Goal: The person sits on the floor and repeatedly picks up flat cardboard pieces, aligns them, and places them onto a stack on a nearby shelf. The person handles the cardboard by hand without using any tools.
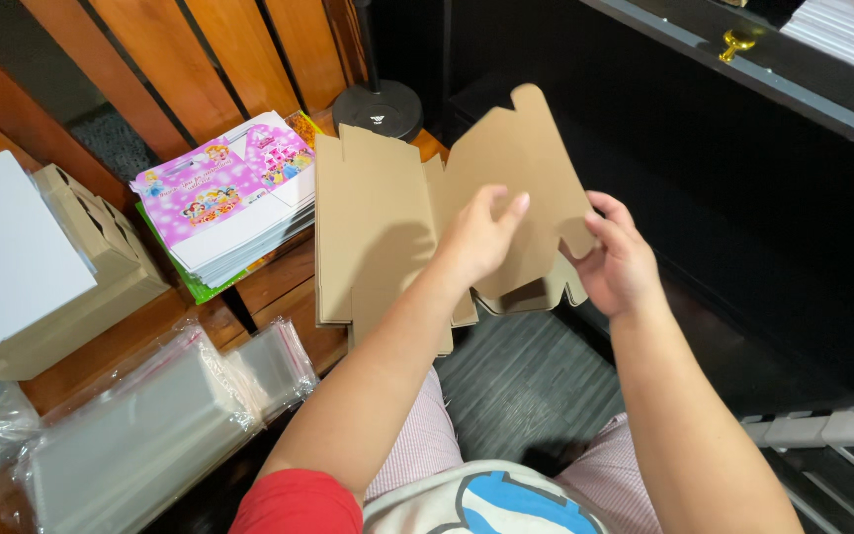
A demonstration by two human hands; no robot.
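On the far left sits a white box. Below it lie clear plastic bags. Next comes a stack of pink picture cards. In the middle, a flat brown cardboard cutout is held up over the wooden table. The left hand pinches its middle. The right hand grips its right edge. The hands are close but apart.
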